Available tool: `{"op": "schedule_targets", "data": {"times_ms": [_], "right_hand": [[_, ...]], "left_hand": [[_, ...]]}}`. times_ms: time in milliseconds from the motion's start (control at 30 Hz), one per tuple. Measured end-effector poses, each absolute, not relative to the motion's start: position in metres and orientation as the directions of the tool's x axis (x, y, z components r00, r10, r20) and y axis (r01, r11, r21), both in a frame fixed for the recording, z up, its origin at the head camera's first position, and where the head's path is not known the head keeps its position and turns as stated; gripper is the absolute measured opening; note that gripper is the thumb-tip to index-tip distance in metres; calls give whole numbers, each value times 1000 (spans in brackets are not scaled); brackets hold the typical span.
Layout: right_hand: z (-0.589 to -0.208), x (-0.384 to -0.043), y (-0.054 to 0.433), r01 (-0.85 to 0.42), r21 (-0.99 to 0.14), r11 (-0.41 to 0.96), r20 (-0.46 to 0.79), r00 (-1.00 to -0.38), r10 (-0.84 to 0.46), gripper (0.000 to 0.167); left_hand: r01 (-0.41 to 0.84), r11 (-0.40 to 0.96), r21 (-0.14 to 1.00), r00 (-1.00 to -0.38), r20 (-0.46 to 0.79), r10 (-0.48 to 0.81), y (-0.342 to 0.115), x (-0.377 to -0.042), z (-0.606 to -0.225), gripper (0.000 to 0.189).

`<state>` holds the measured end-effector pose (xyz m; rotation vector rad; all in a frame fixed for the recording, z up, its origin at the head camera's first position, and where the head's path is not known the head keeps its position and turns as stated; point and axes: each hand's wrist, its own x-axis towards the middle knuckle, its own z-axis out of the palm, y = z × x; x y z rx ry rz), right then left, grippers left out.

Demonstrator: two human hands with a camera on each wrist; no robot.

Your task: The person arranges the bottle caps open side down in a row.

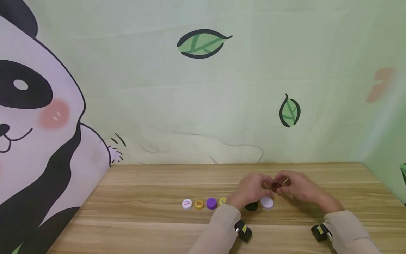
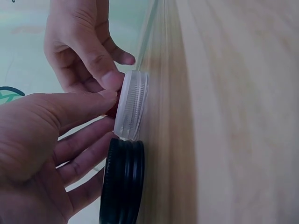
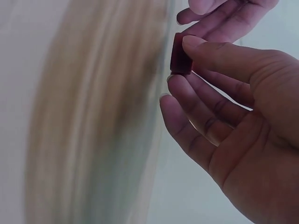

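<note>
A small dark red bottle cap (image 1: 276, 186) is held between both hands above the table, just behind the white cap (image 1: 266, 203). My right hand (image 1: 299, 187) pinches it between thumb and fingers; in the right wrist view the red cap (image 3: 181, 55) shows edge-on. From the other side, my left hand (image 1: 253, 188) holds it with thumb and fingertips, partly hidden behind the white ridged cap (image 2: 131, 105) in the left wrist view. Beside that stands a black ridged cap (image 2: 122, 182), partly covered by the left hand in the head view.
Along the wooden table (image 1: 142, 190), a row of caps runs left from the hands: a yellow cap (image 1: 222, 201), partly hidden by the left hand, a purple cap (image 1: 211, 203), a golden cap (image 1: 199, 204) and a white printed cap (image 1: 187, 204). A printed cloth wall (image 1: 190, 106) stands behind.
</note>
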<state>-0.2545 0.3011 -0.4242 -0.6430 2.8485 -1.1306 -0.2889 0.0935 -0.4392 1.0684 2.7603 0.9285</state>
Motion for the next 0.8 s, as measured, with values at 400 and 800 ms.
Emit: {"op": "schedule_targets", "data": {"times_ms": [400,800], "right_hand": [[-403,-251,302,-384,-643,662,157,-913,-377,24],[-388,-247,298,-366,-663,653,160,-921,-354,17]], "left_hand": [[634,554,540,-757,286,588,88,-290,-434,30],[683,510,523,-725,403,558,82,-288,-429,18]]}}
